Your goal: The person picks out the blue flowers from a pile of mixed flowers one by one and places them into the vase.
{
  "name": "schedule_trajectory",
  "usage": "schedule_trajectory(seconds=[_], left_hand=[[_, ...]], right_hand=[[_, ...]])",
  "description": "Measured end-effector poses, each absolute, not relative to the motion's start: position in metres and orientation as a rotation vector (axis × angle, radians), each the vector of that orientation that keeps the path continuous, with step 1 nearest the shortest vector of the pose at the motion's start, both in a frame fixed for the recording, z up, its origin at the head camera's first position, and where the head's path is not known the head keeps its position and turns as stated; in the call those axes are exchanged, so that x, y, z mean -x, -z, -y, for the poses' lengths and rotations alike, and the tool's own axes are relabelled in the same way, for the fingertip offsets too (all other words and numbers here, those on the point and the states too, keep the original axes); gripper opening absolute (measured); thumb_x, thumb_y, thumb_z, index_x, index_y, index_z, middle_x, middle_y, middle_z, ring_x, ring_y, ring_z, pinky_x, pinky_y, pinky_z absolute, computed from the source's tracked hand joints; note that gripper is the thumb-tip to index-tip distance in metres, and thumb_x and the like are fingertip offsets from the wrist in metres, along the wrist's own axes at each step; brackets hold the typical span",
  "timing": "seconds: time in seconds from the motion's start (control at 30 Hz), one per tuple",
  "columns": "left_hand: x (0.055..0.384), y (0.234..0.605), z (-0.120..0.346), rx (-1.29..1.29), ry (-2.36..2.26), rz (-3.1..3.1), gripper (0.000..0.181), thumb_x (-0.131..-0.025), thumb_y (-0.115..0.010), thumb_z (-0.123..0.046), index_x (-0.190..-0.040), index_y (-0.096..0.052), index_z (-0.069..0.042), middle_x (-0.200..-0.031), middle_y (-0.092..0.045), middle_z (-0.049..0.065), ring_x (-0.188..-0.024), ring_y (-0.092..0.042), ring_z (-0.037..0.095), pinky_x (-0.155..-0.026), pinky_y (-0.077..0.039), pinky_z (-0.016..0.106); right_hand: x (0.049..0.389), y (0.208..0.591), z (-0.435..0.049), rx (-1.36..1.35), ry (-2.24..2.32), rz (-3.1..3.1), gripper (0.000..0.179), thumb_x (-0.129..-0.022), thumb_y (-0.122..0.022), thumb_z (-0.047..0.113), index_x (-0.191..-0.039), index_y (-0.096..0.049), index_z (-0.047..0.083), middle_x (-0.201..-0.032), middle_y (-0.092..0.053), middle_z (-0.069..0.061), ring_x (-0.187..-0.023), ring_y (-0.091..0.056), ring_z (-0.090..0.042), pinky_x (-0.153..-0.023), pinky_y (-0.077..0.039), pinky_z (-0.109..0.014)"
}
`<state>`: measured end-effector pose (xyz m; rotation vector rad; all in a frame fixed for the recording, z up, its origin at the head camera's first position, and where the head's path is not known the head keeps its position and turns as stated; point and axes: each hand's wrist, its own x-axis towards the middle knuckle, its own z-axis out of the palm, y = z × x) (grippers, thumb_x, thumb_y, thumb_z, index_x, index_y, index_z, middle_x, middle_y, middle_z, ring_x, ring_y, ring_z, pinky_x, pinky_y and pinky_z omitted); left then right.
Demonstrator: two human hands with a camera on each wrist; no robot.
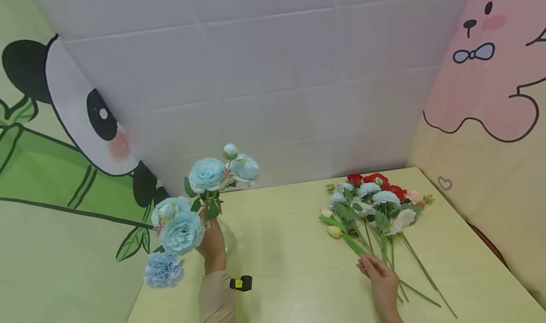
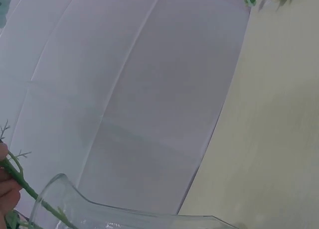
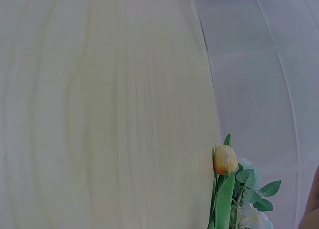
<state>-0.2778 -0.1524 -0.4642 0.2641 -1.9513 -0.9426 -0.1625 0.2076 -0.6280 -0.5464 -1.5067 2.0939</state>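
My left hand [image 1: 213, 242] is at the left of the table, gripping a green stem [image 2: 22, 181] under a spray of pale blue roses [image 1: 206, 174]. In the left wrist view, that stem slants down into the mouth of a clear vase [image 2: 139, 214]. More pale blue roses [image 1: 182, 233] and a blue carnation [image 1: 164, 269] are beside the hand, hiding part of it; where their stems end is hidden. On the right, my right hand [image 1: 382, 282] pinches the lower end of a yellow tulip [image 1: 334, 232] between thumb and fingers. In the right wrist view, the tulip [image 3: 225, 159] shows with its long leaf.
A pile of artificial flowers lies at the right: red roses [image 1: 396, 192], blue roses [image 1: 386, 197], white flowers [image 1: 405, 219] and a pale peach flower [image 1: 414, 196]. Their stems [image 1: 420, 264] point toward the table's front. Printed cloth walls [image 1: 298, 100] border the table [image 1: 281, 247].
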Motion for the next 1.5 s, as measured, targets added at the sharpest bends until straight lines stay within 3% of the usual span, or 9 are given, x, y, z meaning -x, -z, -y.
schedule_trajectory(seconds=[0.2, 0.43, 0.57, 0.7, 1.0, 1.2, 1.3, 1.5], left_hand=[[0.274, 0.462, 0.154, -0.341, 1.083, 1.971, 0.031, -0.095, -0.046, -0.02, -0.104, -0.06, 0.006, -0.101, -0.061, 0.025, -0.103, -0.053, 0.04, -0.089, -0.04, 0.05], [0.275, 0.464, 0.162, -0.261, 1.298, 1.922, 0.032, -0.094, -0.052, -0.029, -0.116, -0.063, -0.009, -0.119, -0.062, 0.015, -0.108, -0.059, 0.034, -0.092, -0.045, 0.048], [0.271, 0.466, 0.163, -0.279, 1.275, 1.971, 0.03, -0.095, -0.049, -0.028, -0.112, -0.066, -0.009, -0.113, -0.065, 0.017, -0.105, -0.059, 0.036, -0.089, -0.046, 0.051], [0.27, 0.464, 0.161, -0.294, 1.168, 2.003, 0.025, -0.093, -0.054, -0.021, -0.103, -0.067, -0.002, -0.103, -0.067, 0.02, -0.096, -0.062, 0.039, -0.082, -0.049, 0.052], [0.272, 0.463, 0.159, -0.288, 1.001, 1.987, 0.022, -0.09, -0.059, -0.023, -0.096, -0.067, -0.003, -0.096, -0.068, 0.02, -0.088, -0.064, 0.039, -0.075, -0.049, 0.051], [0.275, 0.461, 0.161, -0.302, 1.013, 1.971, 0.024, -0.089, -0.059, -0.028, -0.097, -0.069, -0.008, -0.093, -0.07, 0.017, -0.093, -0.062, 0.034, -0.082, -0.046, 0.047], [0.275, 0.457, 0.161, -0.389, 0.906, 2.034, 0.03, -0.09, -0.056, -0.033, -0.094, -0.07, -0.007, -0.095, -0.069, 0.017, -0.093, -0.06, 0.037, -0.075, -0.045, 0.052], [0.271, 0.455, 0.16, -0.548, 0.698, 2.097, 0.04, -0.088, -0.057, -0.034, -0.085, -0.066, 0.006, -0.077, -0.065, 0.028, -0.069, -0.058, 0.049, -0.055, -0.042, 0.059]], right_hand=[[0.161, 0.625, -0.206, 0.528, -2.086, 1.534, 0.034, -0.081, -0.07, 0.017, -0.102, -0.063, -0.01, -0.073, -0.071, 0.002, -0.067, -0.068, -0.011, -0.063, -0.055, -0.023], [0.163, 0.628, -0.204, 0.568, -2.096, 1.537, 0.033, -0.08, -0.07, 0.018, -0.101, -0.065, -0.008, -0.074, -0.071, 0.0, -0.067, -0.068, -0.014, -0.064, -0.055, -0.025], [0.163, 0.627, -0.203, 0.595, -2.091, 1.548, 0.034, -0.08, -0.071, 0.02, -0.101, -0.066, -0.006, -0.074, -0.071, -0.001, -0.068, -0.068, -0.014, -0.064, -0.055, -0.026], [0.162, 0.624, -0.203, 0.622, -2.097, 1.553, 0.036, -0.08, -0.071, 0.022, -0.102, -0.066, -0.005, -0.075, -0.071, 0.0, -0.069, -0.068, -0.014, -0.065, -0.055, -0.026], [0.162, 0.627, -0.204, 0.588, -2.1, 1.549, 0.034, -0.08, -0.07, 0.019, -0.102, -0.065, -0.006, -0.075, -0.071, -0.001, -0.069, -0.068, -0.014, -0.065, -0.055, -0.026], [0.162, 0.626, -0.204, 0.586, -2.094, 1.569, 0.037, -0.08, -0.071, 0.024, -0.103, -0.066, -0.005, -0.076, -0.071, -0.001, -0.07, -0.068, -0.014, -0.066, -0.055, -0.025], [0.162, 0.625, -0.205, 0.591, -2.084, 1.59, 0.039, -0.079, -0.072, 0.026, -0.104, -0.066, -0.004, -0.077, -0.071, -0.001, -0.071, -0.068, -0.014, -0.066, -0.055, -0.025], [0.162, 0.625, -0.205, 0.595, -2.078, 1.595, 0.038, -0.079, -0.072, 0.026, -0.103, -0.066, -0.003, -0.077, -0.072, -0.001, -0.071, -0.068, -0.014, -0.066, -0.055, -0.025]])
